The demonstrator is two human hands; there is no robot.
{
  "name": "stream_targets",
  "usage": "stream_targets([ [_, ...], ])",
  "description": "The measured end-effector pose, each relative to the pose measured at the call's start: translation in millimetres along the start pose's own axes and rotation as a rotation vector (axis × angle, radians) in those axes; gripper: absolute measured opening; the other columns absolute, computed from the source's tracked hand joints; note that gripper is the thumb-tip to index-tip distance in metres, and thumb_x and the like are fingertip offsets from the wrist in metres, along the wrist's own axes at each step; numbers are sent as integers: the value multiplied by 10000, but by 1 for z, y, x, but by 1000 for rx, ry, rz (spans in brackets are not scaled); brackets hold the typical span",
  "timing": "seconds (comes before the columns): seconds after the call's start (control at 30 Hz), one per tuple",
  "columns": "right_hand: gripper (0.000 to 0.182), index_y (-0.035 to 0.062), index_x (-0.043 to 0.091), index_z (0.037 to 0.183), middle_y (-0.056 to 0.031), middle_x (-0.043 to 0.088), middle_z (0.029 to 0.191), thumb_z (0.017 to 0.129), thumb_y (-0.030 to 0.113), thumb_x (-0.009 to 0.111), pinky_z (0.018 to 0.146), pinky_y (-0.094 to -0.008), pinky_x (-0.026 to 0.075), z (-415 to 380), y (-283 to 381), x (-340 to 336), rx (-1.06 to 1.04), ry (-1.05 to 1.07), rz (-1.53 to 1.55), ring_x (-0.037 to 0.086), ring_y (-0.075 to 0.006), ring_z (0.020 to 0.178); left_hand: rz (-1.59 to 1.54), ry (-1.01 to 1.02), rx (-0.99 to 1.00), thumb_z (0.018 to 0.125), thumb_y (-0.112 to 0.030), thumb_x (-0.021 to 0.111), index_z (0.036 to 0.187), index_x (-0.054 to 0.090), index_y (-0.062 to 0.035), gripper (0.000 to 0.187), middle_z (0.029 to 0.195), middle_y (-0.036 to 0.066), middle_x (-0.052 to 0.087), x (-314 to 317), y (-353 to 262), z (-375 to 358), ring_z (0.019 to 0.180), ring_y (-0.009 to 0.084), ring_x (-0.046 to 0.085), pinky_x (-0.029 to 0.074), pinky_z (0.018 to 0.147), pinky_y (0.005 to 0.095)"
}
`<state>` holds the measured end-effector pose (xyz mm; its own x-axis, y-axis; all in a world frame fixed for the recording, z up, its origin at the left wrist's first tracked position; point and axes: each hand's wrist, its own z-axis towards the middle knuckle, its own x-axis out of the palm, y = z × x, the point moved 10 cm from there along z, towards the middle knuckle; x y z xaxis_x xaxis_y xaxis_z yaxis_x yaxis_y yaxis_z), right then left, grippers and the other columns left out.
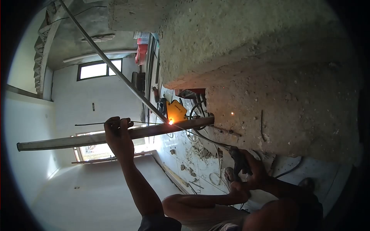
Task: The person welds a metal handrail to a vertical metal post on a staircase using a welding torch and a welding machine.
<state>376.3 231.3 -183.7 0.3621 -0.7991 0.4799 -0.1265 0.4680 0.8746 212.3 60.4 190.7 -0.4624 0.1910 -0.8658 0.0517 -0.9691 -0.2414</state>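
My left hand (117, 134) is closed around a long metal tube (162, 131), with a thin dark rod (88, 124) also running through its fingers toward the glow. In my right hand (254, 171) is a dark welding electrode holder (239, 159). From the holder, a slender electrode (200, 135) reaches to a bright glowing spot (170, 122) on the tube. There a second, diagonal metal bar (115, 71) meets the tube. The tube's right end lies close by the rough concrete block. The picture appears turned sideways.
Rough concrete (269, 107) fills the right side. Behind the glow is a yellow machine (177, 111) with black cables (195, 109). Rubble (204, 152) and cable loops (215, 178) lie on the tiled floor. A dark-framed window (99, 70) is in the far wall.
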Motion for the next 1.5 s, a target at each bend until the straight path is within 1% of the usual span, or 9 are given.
stream_targets([
  [0.57,1129,-38,315,1452,-41,593,892,642,528,862,587,-253,458,0,10,-2,-115,-2,-44,543,-106,664,90,-24,19,971,-121,589,1100,538,-26,168,961,103,652,-2,-3,-5,834,185,703,559,704,290],
  [0.73,1117,-26,315,1458,-89,612,990,622,442,890,638,-268,485,-6,-4,2,-50,4,-40,608,-142,711,374,-108,205,967,-135,582,1110,536,-42,176,992,92,667,-11,-11,-2,877,181,694,554,747,308],
  [0.8,1112,26,354,1459,-102,641,920,572,435,886,672,-318,517,-8,-4,-5,-37,-64,-29,639,-194,738,65,-30,-48,942,-76,574,1105,528,-21,178,989,96,676,-2,-1,-6,883,197,692,545,812,312],
  [0.9,1100,69,340,1480,-94,640,913,593,443,872,669,-321,517,-3,-10,-5,31,-31,17,633,-187,733,13,32,83,933,-63,592,1101,525,-11,188,975,118,676,-2,4,-4,885,197,691,558,788,313],
  [1.0,1148,-14,271,1486,-66,615,981,639,477,869,655,-281,503,-2,-12,4,112,111,-60,607,-131,793,-35,-18,105,927,-49,600,1078,523,-10,174,955,131,672,-4,2,-13,871,196,689,564,784,304],
  [1.13,1165,-13,283,1476,-62,632,922,610,474,892,621,-283,500,-2,2,1,-48,28,-131,594,-123,718,138,-124,282,936,-61,617,1041,524,-9,149,916,99,653,-19,1,-27,830,183,673,558,805,299],
  [1.2,1059,-9,358,1428,-110,653,914,603,404,878,628,-321,538,-2,3,0,-4,12,-46,649,-193,693,58,-107,211,940,-45,603,1035,531,-21,122,973,106,633,-19,12,-39,845,180,668,558,804,302],
  [1.27,1055,-27,359,1418,-119,656,919,612,409,880,632,-313,548,-5,0,2,-99,-37,-86,653,-194,690,92,-178,411,936,34,561,1036,505,-8,122,974,146,650,-24,-2,-54,824,193,666,564,783,314],
  [1.5,1012,33,339,1467,-84,620,1051,684,402,863,659,-279,485,2,1,5,-33,37,61,622,-131,801,-10,-266,197,941,-105,610,1073,494,28,220,1001,148,628,-29,26,-52,909,251,691,616,821,351],
])
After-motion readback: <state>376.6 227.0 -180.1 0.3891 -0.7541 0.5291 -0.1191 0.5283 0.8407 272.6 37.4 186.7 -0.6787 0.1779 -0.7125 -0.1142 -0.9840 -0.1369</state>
